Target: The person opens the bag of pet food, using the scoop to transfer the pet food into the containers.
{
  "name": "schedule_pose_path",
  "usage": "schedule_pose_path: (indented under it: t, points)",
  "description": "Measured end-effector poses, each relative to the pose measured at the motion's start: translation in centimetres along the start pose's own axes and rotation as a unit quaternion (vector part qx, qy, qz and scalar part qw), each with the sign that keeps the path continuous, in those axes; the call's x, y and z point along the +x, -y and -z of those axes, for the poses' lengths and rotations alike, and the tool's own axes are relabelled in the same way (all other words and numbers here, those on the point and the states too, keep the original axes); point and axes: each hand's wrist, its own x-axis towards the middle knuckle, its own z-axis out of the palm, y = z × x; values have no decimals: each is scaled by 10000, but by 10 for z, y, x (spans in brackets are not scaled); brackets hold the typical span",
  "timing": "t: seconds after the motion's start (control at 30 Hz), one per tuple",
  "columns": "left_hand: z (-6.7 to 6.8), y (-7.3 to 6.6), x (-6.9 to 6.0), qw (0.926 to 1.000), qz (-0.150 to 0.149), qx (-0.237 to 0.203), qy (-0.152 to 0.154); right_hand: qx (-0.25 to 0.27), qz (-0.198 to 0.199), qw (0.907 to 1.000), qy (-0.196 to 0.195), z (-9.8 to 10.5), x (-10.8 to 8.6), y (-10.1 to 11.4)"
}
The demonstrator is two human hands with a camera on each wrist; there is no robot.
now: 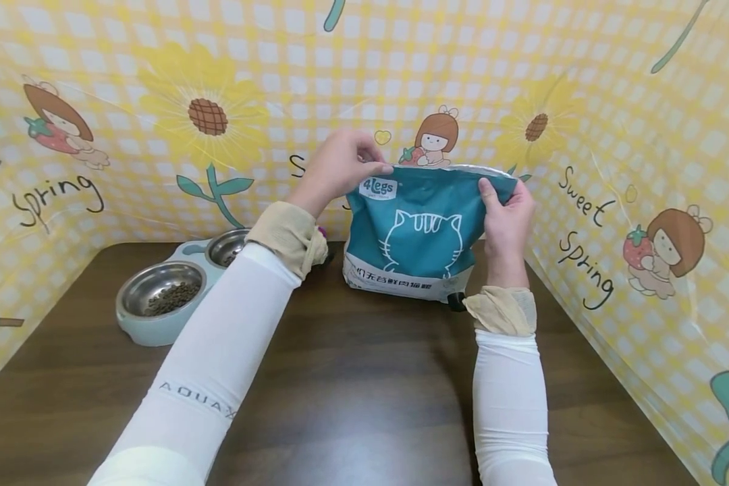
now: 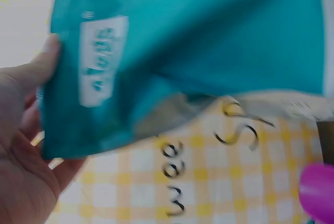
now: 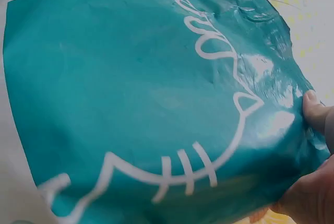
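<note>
A teal pet food bag with a white cat outline stands upright on the table, toward the back. My left hand pinches its top left corner between thumb and fingers. At the top right corner, my right hand grips the bag with the thumb on the front face. A silvery edge shows along the top between the hands. In the left wrist view the left hand holds the bag's corner beside the logo. The right wrist view shows the right hand at the crinkled upper edge.
On the left, a light blue double pet feeder holds two metal bowls; brown kibble lies in the nearer one. A small dark object sits by the bag's lower right corner. Patterned cloth walls surround the wooden table.
</note>
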Motion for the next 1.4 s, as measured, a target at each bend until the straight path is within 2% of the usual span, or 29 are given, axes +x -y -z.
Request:
schedule_pose_path:
  t: [0.07,0.2,0.27,0.33,0.4,0.5,0.63,0.7,0.8,0.87,0.93,1.03,1.07,1.13,1.23,1.33,1.4]
  points:
    - [-3,7,-2,9998,43,-161,-102,142,-9,9999,-94,-4,0,-3]
    - [-9,12,-2,9987,26,-8,-501,239,-42,9995,-191,-12,-1,-7]
    - [-11,13,-2,9964,2,194,-823,-25,-130,9999,-86,-14,-2,-9]
    - [-12,12,0,9931,-5,437,-1092,-495,-413,9979,104,-15,-3,-9]
    - [-12,12,2,9898,-11,628,-1276,-1088,-818,9903,276,-14,-3,-8]
    - [-9,12,5,9888,5,698,-1317,-1909,-1428,9702,429,-10,-2,-8]
    - [-7,13,8,9915,129,567,-1161,-2540,-1706,9495,698,0,1,-6]
    - [-8,15,9,9918,204,483,-1162,-2574,-1767,9459,885,5,2,-4]
    - [-11,19,9,9909,228,376,-1274,-2304,-1827,9504,1014,10,3,-3]
    - [-14,20,9,9899,215,315,-1363,-2268,-1910,9476,1189,13,4,-2]
    - [-15,22,10,9889,263,295,-1429,-2401,-1999,9375,1532,16,5,-2]
    - [-17,23,10,9872,450,295,-1501,-2790,-2028,9109,2265,21,6,-4]
    - [-17,23,10,9863,528,306,-1531,-2828,-2004,9057,2440,22,7,-5]
    - [-17,22,10,9845,693,311,-1583,-2737,-1883,9052,2651,23,9,-9]
    - [-17,21,10,9806,824,323,-1752,-2454,-1789,9128,2732,24,12,-16]
    - [-19,22,11,9767,779,294,-1979,-2224,-1772,9197,2709,25,14,-25]
    - [-20,23,11,9757,740,252,-2046,-2188,-1644,9276,2541,24,14,-32]
